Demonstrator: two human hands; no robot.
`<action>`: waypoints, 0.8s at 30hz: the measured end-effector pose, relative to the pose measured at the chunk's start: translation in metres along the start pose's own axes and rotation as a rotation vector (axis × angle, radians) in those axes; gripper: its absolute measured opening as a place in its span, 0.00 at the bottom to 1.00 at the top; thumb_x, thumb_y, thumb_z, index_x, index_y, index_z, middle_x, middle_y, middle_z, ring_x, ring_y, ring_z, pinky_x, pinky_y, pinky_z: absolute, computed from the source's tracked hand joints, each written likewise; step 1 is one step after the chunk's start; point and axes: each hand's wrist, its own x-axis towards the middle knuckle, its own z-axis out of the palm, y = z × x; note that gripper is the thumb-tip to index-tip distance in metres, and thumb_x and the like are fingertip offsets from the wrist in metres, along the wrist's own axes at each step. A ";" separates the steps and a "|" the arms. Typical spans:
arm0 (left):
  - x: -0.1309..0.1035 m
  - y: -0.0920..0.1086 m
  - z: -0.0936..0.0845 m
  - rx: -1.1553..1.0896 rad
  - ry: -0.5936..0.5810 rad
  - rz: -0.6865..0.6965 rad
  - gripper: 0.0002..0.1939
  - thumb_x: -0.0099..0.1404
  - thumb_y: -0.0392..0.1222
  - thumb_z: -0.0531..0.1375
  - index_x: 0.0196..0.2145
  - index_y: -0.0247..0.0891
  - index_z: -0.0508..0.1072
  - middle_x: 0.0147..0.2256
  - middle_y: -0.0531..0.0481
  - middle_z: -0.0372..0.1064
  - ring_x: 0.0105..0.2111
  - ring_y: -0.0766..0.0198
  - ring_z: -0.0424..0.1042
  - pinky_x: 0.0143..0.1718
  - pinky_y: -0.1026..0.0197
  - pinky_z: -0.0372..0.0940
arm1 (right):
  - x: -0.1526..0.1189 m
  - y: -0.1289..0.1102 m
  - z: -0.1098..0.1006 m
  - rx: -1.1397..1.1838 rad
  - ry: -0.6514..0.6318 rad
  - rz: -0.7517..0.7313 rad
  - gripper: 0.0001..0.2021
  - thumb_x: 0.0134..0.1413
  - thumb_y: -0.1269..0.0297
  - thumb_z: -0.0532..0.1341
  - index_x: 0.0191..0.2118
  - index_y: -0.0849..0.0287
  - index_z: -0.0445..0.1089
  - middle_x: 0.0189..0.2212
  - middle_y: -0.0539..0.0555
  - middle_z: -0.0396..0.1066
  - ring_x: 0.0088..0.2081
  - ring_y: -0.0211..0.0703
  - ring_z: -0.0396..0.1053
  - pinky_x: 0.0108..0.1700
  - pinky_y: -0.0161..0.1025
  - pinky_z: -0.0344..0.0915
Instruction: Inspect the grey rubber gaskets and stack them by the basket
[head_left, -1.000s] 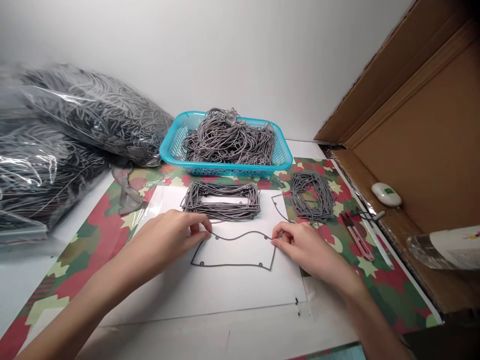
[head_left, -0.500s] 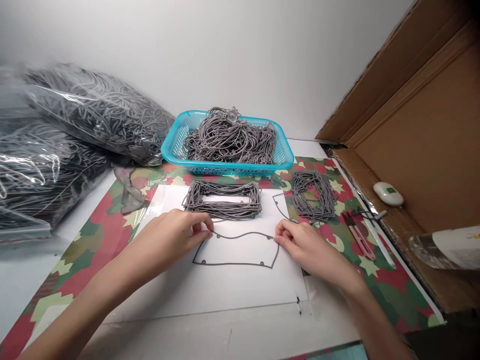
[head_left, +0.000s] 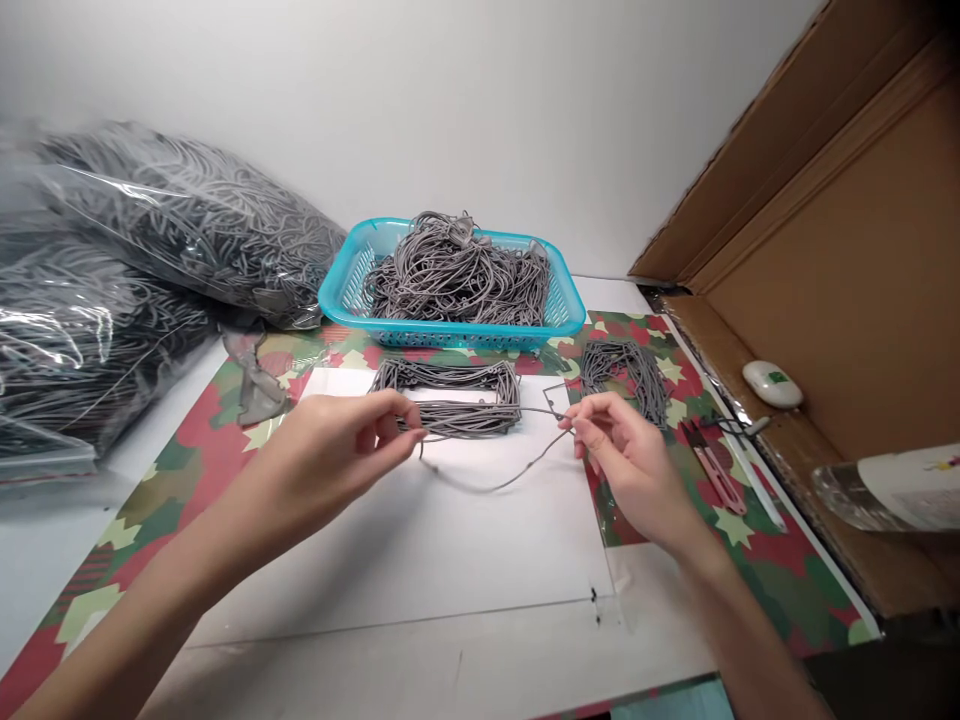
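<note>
A thin grey rubber gasket [head_left: 489, 490] hangs between my two hands, lifted off the white sheet, its lower side sagging in a curve. My left hand [head_left: 360, 435] pinches its left end between thumb and forefinger. At the other end, my right hand [head_left: 626, 455] grips it with the fingertips. Just behind them lies a neat pile of similar gaskets [head_left: 450, 418], partly covered by my left fingers. A second, rounder gasket pile [head_left: 641, 380] sits beyond my right hand, with a single loose gasket [head_left: 551, 392] beside it.
A blue basket [head_left: 360, 318] heaped with gaskets stands at the back. Clear bags [head_left: 187, 220] of grey gaskets fill the left. Pink-handled snips [head_left: 720, 480], a white pen-like tool [head_left: 759, 485], a white oval device [head_left: 772, 385] and a bottle [head_left: 892, 490] lie right, near a cardboard wall [head_left: 840, 250].
Both hands have raised the gasket from the white sheet. It was lying flat and now hangs folded between them. My right hand has moved up and slightly right.
</note>
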 end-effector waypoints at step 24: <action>0.002 -0.016 0.014 0.166 -0.325 -0.159 0.13 0.64 0.52 0.55 0.38 0.46 0.76 0.24 0.54 0.71 0.22 0.64 0.67 0.24 0.63 0.53 | -0.003 -0.011 -0.004 -0.469 -0.298 0.056 0.13 0.62 0.57 0.57 0.28 0.56 0.70 0.17 0.44 0.60 0.23 0.34 0.57 0.31 0.36 0.53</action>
